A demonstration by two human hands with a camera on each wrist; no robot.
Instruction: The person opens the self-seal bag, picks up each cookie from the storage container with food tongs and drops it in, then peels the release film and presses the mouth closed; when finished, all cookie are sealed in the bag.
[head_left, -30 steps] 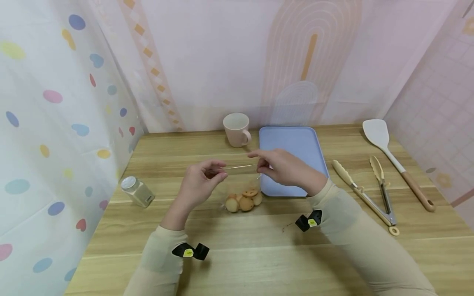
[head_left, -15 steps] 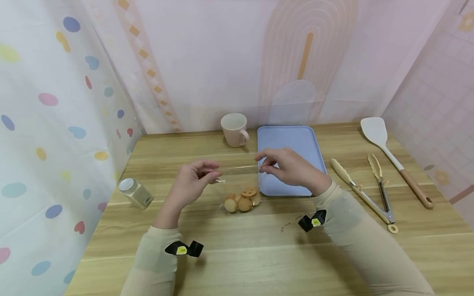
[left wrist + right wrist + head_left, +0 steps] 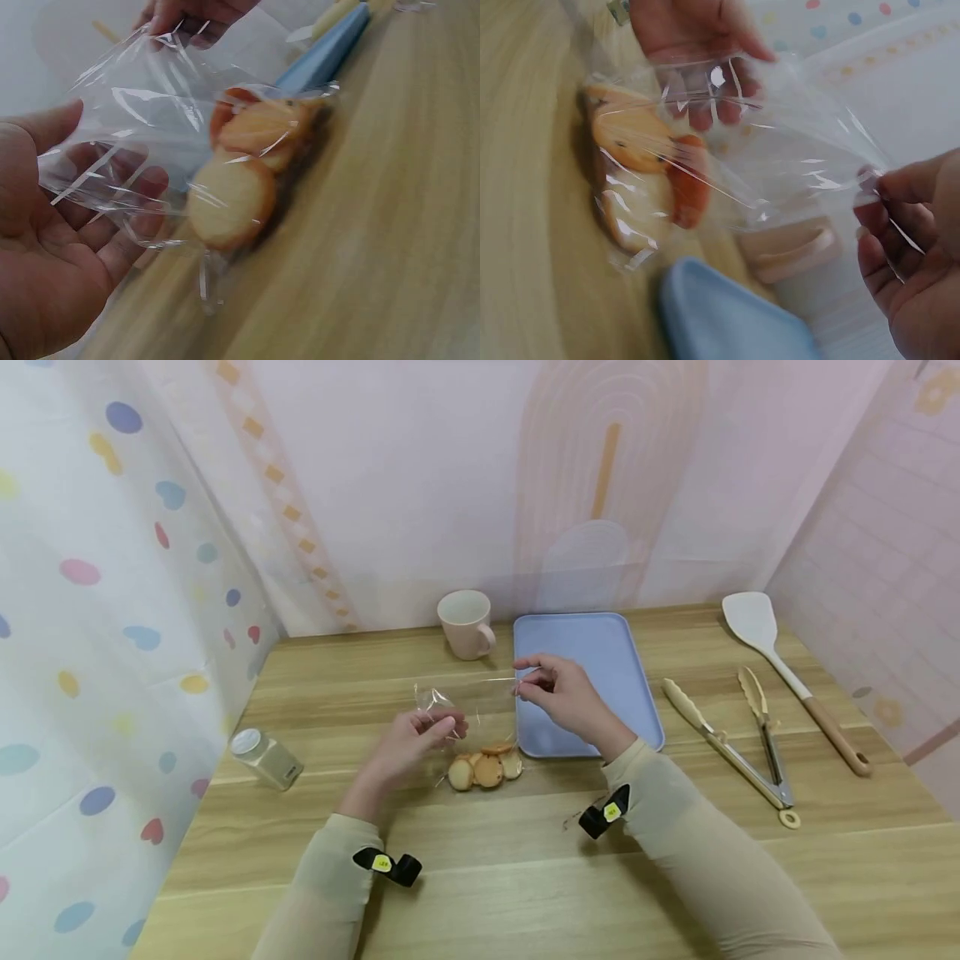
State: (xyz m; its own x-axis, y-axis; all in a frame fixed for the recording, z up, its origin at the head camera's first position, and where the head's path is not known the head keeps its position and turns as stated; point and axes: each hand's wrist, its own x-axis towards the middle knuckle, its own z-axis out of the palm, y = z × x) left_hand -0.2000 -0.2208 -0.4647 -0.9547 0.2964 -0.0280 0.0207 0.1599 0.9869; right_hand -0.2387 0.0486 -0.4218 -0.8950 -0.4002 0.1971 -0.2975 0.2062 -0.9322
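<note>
A clear plastic bag (image 3: 795, 161) with several round cookies (image 3: 487, 770) at its bottom stands on the wooden table between the hands. My right hand (image 3: 558, 693) pinches the upper right corner of the bag between thumb and fingertips, over the left edge of the blue tray. At the bag's left side is my left hand (image 3: 416, 743). In the left wrist view the left fingers (image 3: 112, 232) lie behind the clear film and touch it, while the thumb (image 3: 60, 124) stands apart from them. The bag's upper left corner sticks up free above the left hand.
The blue tray (image 3: 630, 727) lies right of the bag, and a pink mug (image 3: 465, 631) stands behind it. Tongs (image 3: 738, 760) and a white spatula (image 3: 776, 647) lie at the right. A small jar (image 3: 267, 760) lies at the left. A thin twist tie (image 3: 572, 820) lies near the right wrist.
The left hand has let go of the bag's upper left corner and moved down and right along its side. The right hand still pinches its corner, and the bag looks more spread out.
</note>
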